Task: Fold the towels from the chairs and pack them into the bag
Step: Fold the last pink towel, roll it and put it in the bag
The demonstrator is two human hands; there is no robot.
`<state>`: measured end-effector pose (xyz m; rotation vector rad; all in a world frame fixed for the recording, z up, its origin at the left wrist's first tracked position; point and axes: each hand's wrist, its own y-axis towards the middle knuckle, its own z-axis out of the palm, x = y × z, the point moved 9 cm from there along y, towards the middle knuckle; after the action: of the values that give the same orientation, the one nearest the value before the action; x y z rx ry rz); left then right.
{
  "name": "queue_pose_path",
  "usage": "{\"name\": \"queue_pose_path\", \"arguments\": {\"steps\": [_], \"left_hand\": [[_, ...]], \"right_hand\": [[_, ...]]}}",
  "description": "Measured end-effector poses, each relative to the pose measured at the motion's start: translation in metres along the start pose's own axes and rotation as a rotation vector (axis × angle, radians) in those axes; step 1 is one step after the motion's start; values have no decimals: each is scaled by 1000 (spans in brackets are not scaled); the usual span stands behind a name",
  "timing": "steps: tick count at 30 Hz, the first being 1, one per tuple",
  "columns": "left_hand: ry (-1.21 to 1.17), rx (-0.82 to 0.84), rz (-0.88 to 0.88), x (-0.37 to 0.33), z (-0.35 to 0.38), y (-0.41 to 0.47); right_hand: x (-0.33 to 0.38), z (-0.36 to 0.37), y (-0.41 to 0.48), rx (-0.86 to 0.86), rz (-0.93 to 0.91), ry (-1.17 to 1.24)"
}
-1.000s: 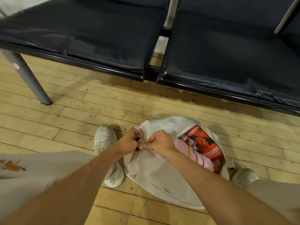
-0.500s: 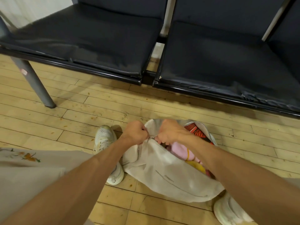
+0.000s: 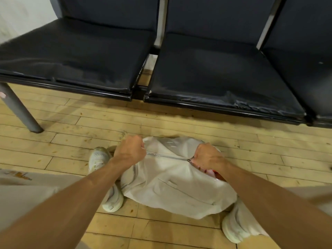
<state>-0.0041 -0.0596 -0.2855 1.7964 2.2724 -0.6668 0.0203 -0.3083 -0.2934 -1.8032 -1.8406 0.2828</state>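
A pale grey bag (image 3: 172, 184) lies on the wooden floor between my feet. My left hand (image 3: 130, 151) is clenched on the bag's fabric at the left end of the zip (image 3: 167, 156). Gripping the zip pull at the closed stretch's right end is my right hand (image 3: 206, 157). Only a sliver of the pink and red towels (image 3: 212, 173) shows in the gap under my right wrist. No towels lie on the two black chair seats (image 3: 215, 72).
The black seats stand in a row just beyond the bag, on a grey metal leg (image 3: 21, 112) at the left. My white shoes (image 3: 106, 177) flank the bag. A white wall shows at the top left.
My right hand has pulled the zip to the right, closing most of the bag's opening. The towels that showed before are now nearly hidden. My left hand stays at the zip's left end.
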Motion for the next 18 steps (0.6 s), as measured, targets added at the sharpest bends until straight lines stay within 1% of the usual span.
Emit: {"name": "queue_pose_path", "arguments": {"steps": [2, 3, 4, 5, 6, 7, 9, 10, 13, 18], "left_hand": [[218, -2, 76, -19, -2, -8], [354, -18, 176, -36, 0, -12], [463, -36, 317, -56, 8, -19], [512, -49, 464, -76, 19, -26], [515, -29, 572, -92, 33, -32], [498, 26, 621, -105, 49, -34], [475, 134, 601, -118, 79, -28], [485, 138, 588, -123, 88, -23], [510, 63, 588, -133, 99, -13], [476, 77, 534, -126, 99, -8]], "right_hand": [[-7, 1, 3, 43, 8, 56], [-10, 3, 4, 79, 6, 85], [-11, 3, 3, 105, -4, 105], [-10, 1, 2, 114, -24, 102], [-8, -1, 2, 120, -47, 84], [-6, 0, 2, 124, -67, 79], [-3, 3, 4, 132, -98, 98], [-4, 4, 4, 131, -108, 110], [-20, 5, 11, 111, -81, 156], [-43, 13, 23, 66, -58, 146]]}}
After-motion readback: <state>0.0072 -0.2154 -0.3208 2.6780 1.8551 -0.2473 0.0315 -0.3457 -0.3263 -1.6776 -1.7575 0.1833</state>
